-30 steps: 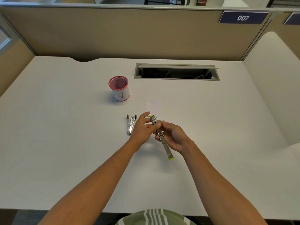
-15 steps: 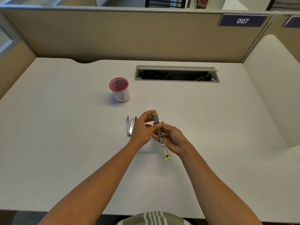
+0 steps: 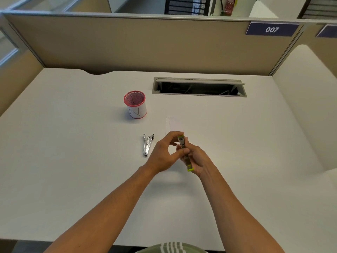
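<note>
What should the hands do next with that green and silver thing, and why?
Probably the left hand should squeeze the far green end down to close the green-tipped tool. The right hand grips its near half and the left pinches its far tip, so both are in place.

Just left of the left hand (image 3: pixel 164 154) a silver metal tool (image 3: pixel 147 145) lies flat on the surface (image 3: pixel 73 161), a low obstacle; the red mesh pen cup (image 3: pixel 135 105) stands upright farther back-left, well apart; a paper slip (image 3: pixel 174 123) lies flat just beyond the hands; the open cable hatch (image 3: pixel 198 87) gapes behind it; the partition (image 3: pixel 145 48) and side panel (image 3: pixel 306 106) wall the far and right edges; broad room lies right of the right hand (image 3: pixel 197 161).
</note>
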A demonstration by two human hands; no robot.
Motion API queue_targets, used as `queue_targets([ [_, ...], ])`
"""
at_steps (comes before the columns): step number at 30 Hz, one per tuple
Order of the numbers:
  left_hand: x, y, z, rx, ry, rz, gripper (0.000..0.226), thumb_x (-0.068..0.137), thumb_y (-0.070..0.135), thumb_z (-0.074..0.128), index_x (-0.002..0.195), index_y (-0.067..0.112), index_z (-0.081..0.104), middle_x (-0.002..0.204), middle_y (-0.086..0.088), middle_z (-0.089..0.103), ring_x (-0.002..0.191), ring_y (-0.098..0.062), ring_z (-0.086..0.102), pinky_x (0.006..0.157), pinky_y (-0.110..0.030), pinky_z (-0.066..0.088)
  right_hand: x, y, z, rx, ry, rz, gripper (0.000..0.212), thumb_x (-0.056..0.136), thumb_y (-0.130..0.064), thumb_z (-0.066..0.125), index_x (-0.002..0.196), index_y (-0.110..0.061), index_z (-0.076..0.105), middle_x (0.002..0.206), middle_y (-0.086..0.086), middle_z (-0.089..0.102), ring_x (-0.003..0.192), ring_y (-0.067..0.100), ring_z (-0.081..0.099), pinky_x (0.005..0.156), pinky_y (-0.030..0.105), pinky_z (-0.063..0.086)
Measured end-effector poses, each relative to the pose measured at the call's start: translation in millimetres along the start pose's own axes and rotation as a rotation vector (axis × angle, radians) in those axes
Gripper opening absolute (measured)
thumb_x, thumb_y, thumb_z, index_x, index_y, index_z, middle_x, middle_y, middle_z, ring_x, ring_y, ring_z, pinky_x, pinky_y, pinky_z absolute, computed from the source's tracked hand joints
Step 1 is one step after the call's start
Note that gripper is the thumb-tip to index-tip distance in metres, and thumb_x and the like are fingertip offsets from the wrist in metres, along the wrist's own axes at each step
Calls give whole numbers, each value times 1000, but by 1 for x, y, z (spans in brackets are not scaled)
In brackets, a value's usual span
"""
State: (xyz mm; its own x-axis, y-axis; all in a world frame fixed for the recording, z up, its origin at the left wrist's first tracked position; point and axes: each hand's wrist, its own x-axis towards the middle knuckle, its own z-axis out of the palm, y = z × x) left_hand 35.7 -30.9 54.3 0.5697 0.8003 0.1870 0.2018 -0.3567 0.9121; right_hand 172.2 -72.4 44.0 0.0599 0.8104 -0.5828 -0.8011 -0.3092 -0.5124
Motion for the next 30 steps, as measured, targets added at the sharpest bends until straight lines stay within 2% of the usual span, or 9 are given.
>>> queue_targets([
  [4,-13,-9,1,133,-232,-6,107,60,60,80,145,42,18,144,29,29,132,5,34,107,-11,30,3,-3,1,134,97,-54,26,93,-20,63,91,5,67,81,15,74,81,20,67,70,25,60],
  [7,-19,-13,10,174,-189,10,116,59,63,80,147,42,9,145,30,23,134,5,30,108,-9,25,3,0,6,135,123,-82,25,94,-19,61,88,5,67,79,15,75,85,22,67,74,27,59],
  [9,-20,-15,14,146,-137,23,112,61,61,80,147,39,13,142,26,28,131,2,36,107,-9,28,4,1,8,116,138,-84,26,95,-19,60,88,5,67,80,16,73,83,22,67,74,27,60],
  [13,-20,-19,16,152,-40,25,83,74,54,73,142,29,31,134,17,44,120,0,47,103,-23,43,2,2,4,64,198,-50,22,95,-18,62,88,2,67,86,15,71,82,21,66,83,31,56],
  [17,-18,-14,19,95,67,-33,64,78,51,71,132,30,44,119,16,57,108,-1,56,93,-17,47,-1,7,0,13,142,-41,26,98,-20,56,101,4,67,97,17,66,79,19,63,79,27,56],
  [19,-16,-12,20,38,129,-78,56,77,48,72,125,31,51,111,18,62,102,-1,60,89,-14,47,-2,9,-1,-120,122,-58,37,100,-30,52,104,4,67,90,14,64,75,18,61,79,30,55],
  [21,-13,-11,20,-58,199,-154,47,76,42,75,118,30,57,103,16,67,95,-1,64,85,-14,50,-2,9,-1,-390,134,-104,48,101,-42,45,105,-1,69,85,9,66,79,18,63,82,33,56],
  [24,-7,-12,15,-199,280,-306,37,79,32,76,112,22,62,97,6,71,92,-8,68,84,-24,55,-4,7,-5,-740,107,-221,54,99,-54,38,103,-12,72,85,1,70,83,17,64,85,39,54],
  [30,6,-15,7,-271,308,-447,24,81,29,75,102,19,68,91,-5,73,88,-20,69,86,-41,57,-2,7,-16,-873,-32,-295,35,96,-40,57,102,-8,67,87,5,69,73,16,64,73,31,55],
])
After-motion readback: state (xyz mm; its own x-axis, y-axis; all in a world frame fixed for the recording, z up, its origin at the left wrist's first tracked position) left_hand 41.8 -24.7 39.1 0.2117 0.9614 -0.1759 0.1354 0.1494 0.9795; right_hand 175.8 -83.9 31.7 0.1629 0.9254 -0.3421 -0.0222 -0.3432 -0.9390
